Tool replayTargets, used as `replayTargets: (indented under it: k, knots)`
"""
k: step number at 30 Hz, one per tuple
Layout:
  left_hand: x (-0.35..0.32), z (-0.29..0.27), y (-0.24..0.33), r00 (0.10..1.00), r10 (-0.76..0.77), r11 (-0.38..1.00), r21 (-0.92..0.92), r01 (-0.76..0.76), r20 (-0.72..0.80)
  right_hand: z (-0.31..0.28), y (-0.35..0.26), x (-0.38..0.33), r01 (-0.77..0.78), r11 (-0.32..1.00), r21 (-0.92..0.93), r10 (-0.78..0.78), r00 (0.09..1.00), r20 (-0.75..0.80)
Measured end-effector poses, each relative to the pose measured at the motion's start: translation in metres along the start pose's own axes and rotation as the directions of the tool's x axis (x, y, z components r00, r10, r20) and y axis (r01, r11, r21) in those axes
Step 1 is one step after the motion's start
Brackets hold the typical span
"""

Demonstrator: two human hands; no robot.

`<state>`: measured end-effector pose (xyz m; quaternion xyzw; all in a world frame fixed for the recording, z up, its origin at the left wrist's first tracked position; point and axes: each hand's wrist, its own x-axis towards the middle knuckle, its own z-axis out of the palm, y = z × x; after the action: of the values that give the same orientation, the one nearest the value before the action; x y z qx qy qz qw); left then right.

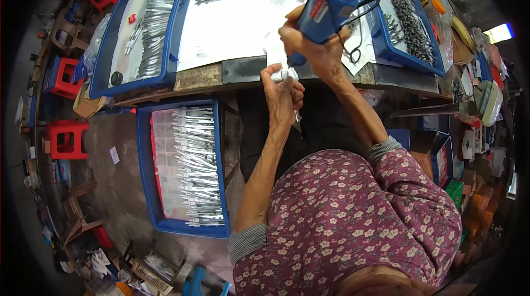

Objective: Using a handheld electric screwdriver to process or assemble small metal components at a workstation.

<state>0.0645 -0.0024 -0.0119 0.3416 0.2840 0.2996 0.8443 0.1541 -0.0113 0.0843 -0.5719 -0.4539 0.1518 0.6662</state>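
The right hand (pixel 317 47) grips a blue power screwdriver (pixel 328 6), tip pointing down at a small white-and-metal part (pixel 285 75) — pinched in the left hand (pixel 282 97) at the workbench (pixel 210 75) edge. Blue trays of metal pieces sit around — one on the bench (pixel 146 25), one below (pixel 190 166).

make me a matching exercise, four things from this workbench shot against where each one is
Things:
1. blue power driver
2. small metal part
3. blue tray of metal pieces
4. red stool

Places:
a. far left, on the floor
b. in the left hand
c. low, beside the bench
d. in the right hand

Pairs: 1-d, 2-b, 3-c, 4-a
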Motion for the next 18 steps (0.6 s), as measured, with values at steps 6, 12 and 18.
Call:
replayTargets:
  k: [6, 12, 18]
  knots:
    - [-0.002, -0.003, 0.002, 0.999, -0.028, 1.000, -0.004, 0.028, 0.038, 0.001, 0.017, 0.000, 0.071, 0.997, 0.042, -0.070, 0.997, -0.045]
    - [-0.024, -0.014, 0.009, 0.997, -0.056, 0.994, 0.101, 0.050, 0.056, 0.007, 0.018, -0.003, -0.020, 1.000, -0.015, 0.018, 0.995, -0.094]
    - [-0.073, -0.071, 0.017, 0.990, 0.057, 0.998, 0.049, -0.051, -0.128, 0.007, 0.026, -0.002, 0.120, 0.990, 0.080, -0.108, 0.984, -0.143]
